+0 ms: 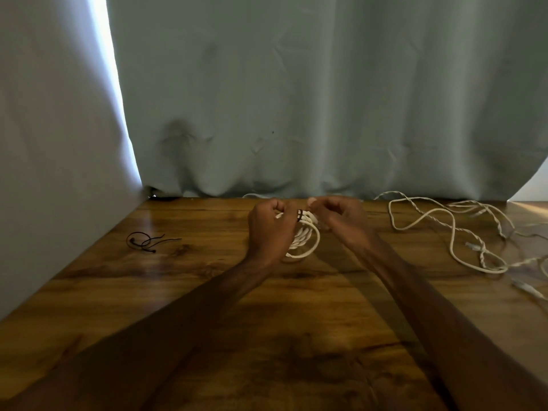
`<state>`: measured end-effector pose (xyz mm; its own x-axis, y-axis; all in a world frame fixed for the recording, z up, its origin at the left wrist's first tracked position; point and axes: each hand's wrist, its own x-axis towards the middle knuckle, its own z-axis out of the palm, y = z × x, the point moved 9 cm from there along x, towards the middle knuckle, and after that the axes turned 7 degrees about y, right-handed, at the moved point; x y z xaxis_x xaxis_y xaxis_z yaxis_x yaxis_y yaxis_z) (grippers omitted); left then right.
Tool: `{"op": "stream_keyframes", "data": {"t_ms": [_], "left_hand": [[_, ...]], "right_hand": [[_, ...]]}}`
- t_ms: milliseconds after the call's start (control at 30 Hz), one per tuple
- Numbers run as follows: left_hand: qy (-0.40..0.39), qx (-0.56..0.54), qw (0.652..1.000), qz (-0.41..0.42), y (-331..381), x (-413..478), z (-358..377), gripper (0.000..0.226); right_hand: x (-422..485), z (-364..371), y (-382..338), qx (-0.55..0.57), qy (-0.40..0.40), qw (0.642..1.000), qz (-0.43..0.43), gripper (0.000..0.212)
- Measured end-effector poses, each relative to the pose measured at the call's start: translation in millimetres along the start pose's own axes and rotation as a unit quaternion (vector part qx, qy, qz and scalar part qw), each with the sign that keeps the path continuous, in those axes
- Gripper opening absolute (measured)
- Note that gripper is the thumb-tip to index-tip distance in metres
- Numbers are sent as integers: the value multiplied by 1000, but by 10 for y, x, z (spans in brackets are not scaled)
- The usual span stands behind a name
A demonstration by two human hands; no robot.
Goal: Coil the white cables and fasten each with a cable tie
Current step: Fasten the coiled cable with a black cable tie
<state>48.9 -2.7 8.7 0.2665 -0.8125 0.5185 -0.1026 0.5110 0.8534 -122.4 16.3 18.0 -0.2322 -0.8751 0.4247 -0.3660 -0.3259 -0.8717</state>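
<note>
Grey-green curtain [296, 99] is hanging across the back and hiding whatever lies behind. Wooden table [178, 307] is taking all the work.

Loose white cables [450, 229] are sprawling on the right side, well apart from the hands. Judging they're parked there as the queue, not yet coiled.

Left hand [268, 229] is gripping the coil [308, 241], fingers curled round the bundle from the left and holding it partly upright at mid-table near the far edge. Likely doing clamp duty so the turns aren't springing apart while the tie goes on.

Right hand [341, 219] is working at the coil's top, fingers curled close with thumb and fingertips meeting just beside the tie. Can't tell if it's pinching the tie's tail or nothing; the tail isn't visible.

Black cable tie [300, 215] is sitting round the top of the coil, between the two hands. Judging this as the cinching step on this coil.

Spare black ties [145, 241] are lying on the left, near the curtain, within the left hand's reach for the next bundles.
</note>
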Motion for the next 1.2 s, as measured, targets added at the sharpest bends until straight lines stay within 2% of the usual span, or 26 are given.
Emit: {"op": "stream_keyframes", "data": {"t_ms": [67, 100, 167, 267, 300, 400, 533, 633, 700, 767, 833, 967, 1100, 1200], "left_hand": [[21, 3, 999, -42, -102, 61, -61, 38], [33, 6, 998, -53, -131, 87, -100, 40], [54, 12, 997, -60, -158, 137, -175, 43], [67, 11, 996, -62, -155, 182, -239, 41], [69, 11, 996, -64, -153, 188, -243, 41], [64, -4, 996, -69, -159, 190, -214, 40], [41, -37, 997, -59, -120, 159, -132, 40], [58, -25, 997, -34, -43, 139, -140, 32], [60, -28, 997, -39, -35, 126, -131, 32], [49, -37, 997, -56, -76, 111, -111, 34], [38, -34, 996, -69, -133, 128, -113, 35], [4, -41, 996, -76, -189, 172, -123, 34], [-35, -64, 995, -61, -113, 110, -41, 25], [-25, -40, 998, -34, -62, 105, -38, 19]], "right_hand": [[-62, -153, -265, 18, 84, 992, -96, 19], [-107, -173, -390, 30, 91, 986, -133, 17], [-215, -36, -558, 20, 23, 983, -183, 18], [-351, 361, -549, -163, -72, 955, -238, 16], [-362, 449, -490, -201, -84, 948, -232, 19], [-387, 500, -398, -169, -82, 966, -178, 23], [-466, 449, -422, -99, -5, 985, -143, 29], [-486, 388, -472, -106, 71, 977, -168, 30], [-493, 358, -485, -107, 90, 974, -180, 29], [-493, 387, -418, -68, 72, 985, -140, 28], [-476, 444, -302, 19, 32, 998, -57, 26], [-408, 474, -154, 126, -39, 989, 62, 19], [-407, 403, -83, 166, -31, 977, 132, 19], [-388, 369, -75, 158, -22, 977, 144, 22]]}}
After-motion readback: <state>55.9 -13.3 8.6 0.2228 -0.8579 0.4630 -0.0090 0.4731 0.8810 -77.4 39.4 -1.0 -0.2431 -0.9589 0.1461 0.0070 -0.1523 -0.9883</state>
